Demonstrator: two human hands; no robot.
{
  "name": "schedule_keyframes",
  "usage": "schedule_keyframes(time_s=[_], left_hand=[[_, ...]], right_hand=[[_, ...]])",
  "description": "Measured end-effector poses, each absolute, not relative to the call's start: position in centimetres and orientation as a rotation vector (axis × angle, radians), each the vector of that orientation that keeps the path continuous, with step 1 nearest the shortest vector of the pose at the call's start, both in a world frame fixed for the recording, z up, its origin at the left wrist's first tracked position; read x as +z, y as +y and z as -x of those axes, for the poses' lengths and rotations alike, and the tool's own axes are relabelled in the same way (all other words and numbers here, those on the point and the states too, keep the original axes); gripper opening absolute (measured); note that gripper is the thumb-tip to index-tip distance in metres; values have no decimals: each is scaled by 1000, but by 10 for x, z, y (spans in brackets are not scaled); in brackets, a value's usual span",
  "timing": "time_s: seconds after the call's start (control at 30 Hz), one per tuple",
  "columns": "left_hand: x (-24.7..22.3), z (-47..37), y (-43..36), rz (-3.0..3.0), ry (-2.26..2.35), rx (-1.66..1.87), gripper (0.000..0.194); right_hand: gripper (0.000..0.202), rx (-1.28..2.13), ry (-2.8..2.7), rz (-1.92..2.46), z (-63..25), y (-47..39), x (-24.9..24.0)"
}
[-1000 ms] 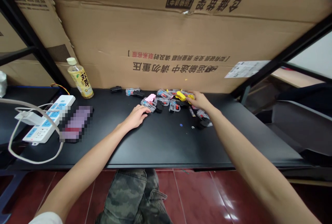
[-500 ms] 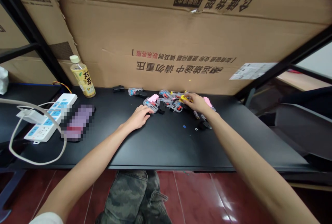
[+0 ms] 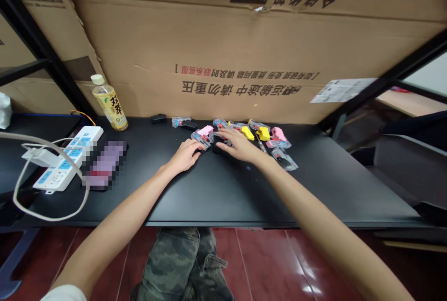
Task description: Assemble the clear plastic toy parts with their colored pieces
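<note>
Left hand: the bare left hand (image 3: 185, 156) has its fingers bent, the tips on a clear plastic piece with a pink part (image 3: 201, 139); whether it grips the piece, I cannot tell.
Right hand: the bare right hand (image 3: 240, 145) is open, palm down, fingers reaching over small clear and black pieces (image 3: 217, 147) just beside the pink-topped one; contact is unclear.
Yellow parts: two bright yellow plastic parts (image 3: 263, 133) lie among clear pieces beyond the right hand.
Right end: a second pink-and-clear piece (image 3: 278, 136), with a clear plastic piece with dark parts (image 3: 284, 159) nearer the person.
Left end: a clear-and-black piece (image 3: 181, 122) and a small black piece (image 3: 158, 118), apart.
Desk: all lie on the black desktop (image 3: 209, 194), mostly near the brown cardboard (image 3: 209, 36).
Left side: upright yellow-labelled bottle (image 3: 111, 108), white power strip (image 3: 70, 157).
</note>
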State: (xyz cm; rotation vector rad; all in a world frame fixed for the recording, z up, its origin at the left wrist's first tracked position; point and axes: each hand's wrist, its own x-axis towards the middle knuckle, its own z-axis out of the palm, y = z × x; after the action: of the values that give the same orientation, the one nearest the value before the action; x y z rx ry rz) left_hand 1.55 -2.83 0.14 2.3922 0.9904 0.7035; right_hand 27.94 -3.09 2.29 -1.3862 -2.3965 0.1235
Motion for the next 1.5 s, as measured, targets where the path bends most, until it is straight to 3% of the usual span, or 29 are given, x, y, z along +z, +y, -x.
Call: schedule_keyframes(time_s=[0.23, 0.8, 1.13, 1.37, 1.5], left_hand=[[5, -14, -28, -2357, 1165, 701, 23], [6, -3, -19, -2319, 1409, 707, 13], [8, 8, -9, -2277, 1562, 702, 13], [12, 10, -7, -2235, 1651, 670, 12], [10, 10, -6, -2236, 1647, 677, 11]], right_hand=[[55, 56, -2476, 1450, -259, -62, 8], [56, 34, -2488, 1382, -209, -48, 5], [52, -35, -2540, 1455, -198, -82, 21], [48, 42, -2522, 1378, -202, -105, 27], [39, 12, -2245, 1343, -253, -98, 34]])
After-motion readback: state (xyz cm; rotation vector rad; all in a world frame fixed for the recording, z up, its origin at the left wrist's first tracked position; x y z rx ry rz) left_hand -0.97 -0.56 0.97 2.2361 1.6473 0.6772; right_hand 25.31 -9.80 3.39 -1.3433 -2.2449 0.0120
